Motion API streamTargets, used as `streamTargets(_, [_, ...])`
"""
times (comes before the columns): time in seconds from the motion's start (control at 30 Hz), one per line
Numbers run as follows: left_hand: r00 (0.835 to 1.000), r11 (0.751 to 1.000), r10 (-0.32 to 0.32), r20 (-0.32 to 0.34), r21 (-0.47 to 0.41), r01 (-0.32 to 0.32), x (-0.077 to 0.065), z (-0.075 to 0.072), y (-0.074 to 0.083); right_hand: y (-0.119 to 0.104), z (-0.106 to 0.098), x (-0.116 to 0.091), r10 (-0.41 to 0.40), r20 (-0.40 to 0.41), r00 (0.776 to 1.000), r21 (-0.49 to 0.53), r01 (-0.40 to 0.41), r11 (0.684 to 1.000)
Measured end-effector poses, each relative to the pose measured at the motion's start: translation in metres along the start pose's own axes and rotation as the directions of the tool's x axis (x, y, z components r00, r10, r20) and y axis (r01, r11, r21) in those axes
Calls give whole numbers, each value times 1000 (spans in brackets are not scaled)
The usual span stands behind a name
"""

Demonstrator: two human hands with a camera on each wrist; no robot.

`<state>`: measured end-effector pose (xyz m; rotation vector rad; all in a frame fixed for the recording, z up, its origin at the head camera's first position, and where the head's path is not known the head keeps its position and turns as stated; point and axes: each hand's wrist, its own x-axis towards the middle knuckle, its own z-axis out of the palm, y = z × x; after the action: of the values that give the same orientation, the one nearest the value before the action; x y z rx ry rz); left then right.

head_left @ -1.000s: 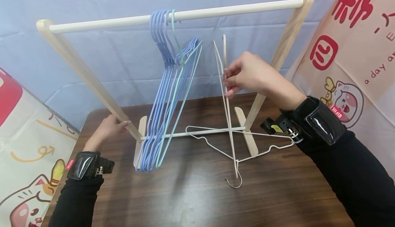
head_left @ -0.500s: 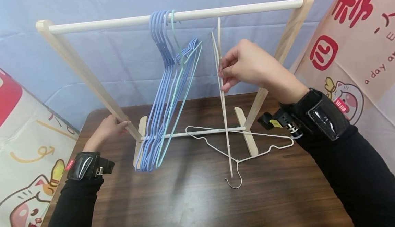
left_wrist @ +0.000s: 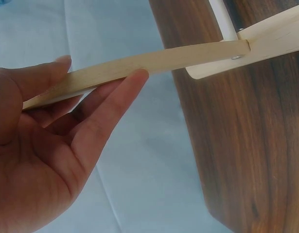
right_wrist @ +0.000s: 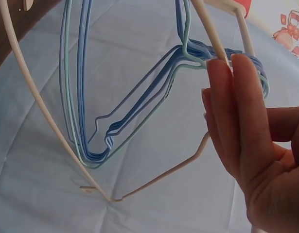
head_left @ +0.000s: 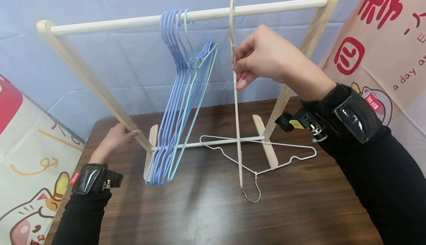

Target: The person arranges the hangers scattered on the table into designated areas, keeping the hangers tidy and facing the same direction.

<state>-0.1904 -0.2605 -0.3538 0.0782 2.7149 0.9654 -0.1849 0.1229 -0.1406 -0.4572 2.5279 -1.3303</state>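
Note:
In the head view, my right hand (head_left: 263, 58) pinches a cream clothes hanger (head_left: 237, 126) just below its hook. The hanger stands edge-on, and its hook overlaps the rack's white rail (head_left: 276, 9). Seen from the right wrist, the fingertips press together at the neck of this hanger (right_wrist: 57, 124). Low on the left, my left hand (head_left: 116, 141) holds the wooden post (head_left: 96, 86) of the rack, its thumb and fingers on opposite sides of the post (left_wrist: 188, 56) in the left wrist view. Several blue hangers (head_left: 169, 108) and a mint hanger (head_left: 198, 108) hang on the rail.
A white wire hanger (head_left: 256, 173) lies on the brown table (head_left: 199, 219) under the right side of the rack, hook toward me. The rack's right post (head_left: 313, 34) rises behind my right forearm. Blue cloth (head_left: 133, 0) backs the scene, with printed panels (head_left: 372, 71) at the sides.
My right hand has raised the cream hanger and shifted it left; its hook has gone from below the rail to rail height. The left hand stays on the post.

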Motion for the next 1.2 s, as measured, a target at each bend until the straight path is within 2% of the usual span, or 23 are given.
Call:
streamTargets(0.23, [1000,1000,-7,0,2,7,0,0,0,-4,3,9,22,-2,1000,25,-22,999])
streamTargets(0.53, [1000,1000,14,-14,-3,-14,0,1,0,-1,17,23,38,48,998,65,-41,997])
streamTargets(0.7, [1000,1000,15,-13,12,-15,-1,1,0,-2,24,30,36,59,998,50,-39,998])
streamTargets(1.2, [1000,1000,12,-9,17,-12,-2,0,1,0,37,42,-69,86,994,31,67,997])
